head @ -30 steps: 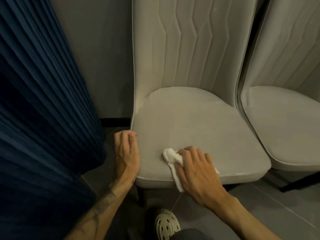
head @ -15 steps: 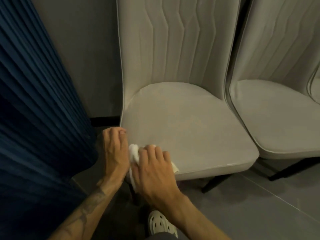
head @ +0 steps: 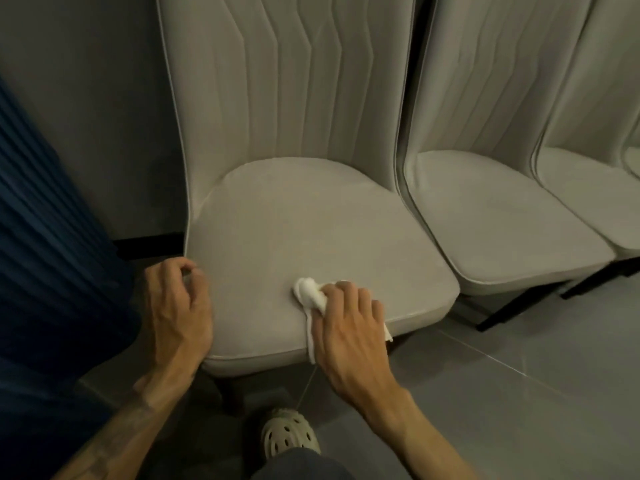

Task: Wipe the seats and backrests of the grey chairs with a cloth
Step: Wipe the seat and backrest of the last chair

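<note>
White cloth (head: 310,295) sits under your right hand (head: 349,327), bunched up near the front edge of the first grey chair's seat (head: 304,233). Your fingers (head: 360,299) curl over the cloth and press it down. Half a second ago the cloth was over by the seat's left front corner, right beside your left hand (head: 176,306). Now it has slid back toward the middle, so you are rubbing side to side along the front strip. Your left hand stays at the left corner of the seat, fingers bent around the edge, holding the chair steady. That front part looks nearly done, I think. The back of the seat, the backrest (head: 287,74) and the next chair (head: 491,209) have not had the cloth on them yet.
</note>
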The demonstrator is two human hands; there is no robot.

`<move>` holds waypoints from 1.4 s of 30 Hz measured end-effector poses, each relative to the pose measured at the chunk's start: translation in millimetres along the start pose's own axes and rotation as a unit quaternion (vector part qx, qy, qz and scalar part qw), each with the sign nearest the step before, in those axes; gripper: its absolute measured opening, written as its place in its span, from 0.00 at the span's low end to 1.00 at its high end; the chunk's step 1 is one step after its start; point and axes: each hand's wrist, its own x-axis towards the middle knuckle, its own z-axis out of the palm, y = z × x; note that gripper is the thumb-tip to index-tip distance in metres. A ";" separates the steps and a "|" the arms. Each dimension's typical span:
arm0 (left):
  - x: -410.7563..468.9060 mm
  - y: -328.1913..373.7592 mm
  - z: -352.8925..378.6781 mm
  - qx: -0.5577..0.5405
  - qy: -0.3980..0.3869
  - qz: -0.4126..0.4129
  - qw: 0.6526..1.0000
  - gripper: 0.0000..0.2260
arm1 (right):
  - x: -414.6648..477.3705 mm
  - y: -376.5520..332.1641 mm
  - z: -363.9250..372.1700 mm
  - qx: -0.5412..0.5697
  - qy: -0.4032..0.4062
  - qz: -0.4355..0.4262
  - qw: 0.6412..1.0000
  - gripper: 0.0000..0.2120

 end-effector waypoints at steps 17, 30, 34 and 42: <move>-0.4 1.9 -3.2 0.052 -0.018 0.006 0.998 0.10 | 38.4 42.4 -7.7 0.001 -0.051 -0.060 0.997 0.13; 20.7 14.9 -8.2 0.137 -0.033 0.062 0.988 0.09 | 121.7 20.6 15.7 0.019 -0.093 -0.045 0.994 0.16; 60.0 23.9 4.9 0.181 -0.044 0.099 0.977 0.08 | 175.9 29.8 33.5 0.005 -0.084 -0.043 0.995 0.15; 129.2 34.1 40.0 0.221 -0.022 0.094 0.971 0.07 | 291.1 75.8 71.0 -0.023 -0.029 0.190 0.981 0.15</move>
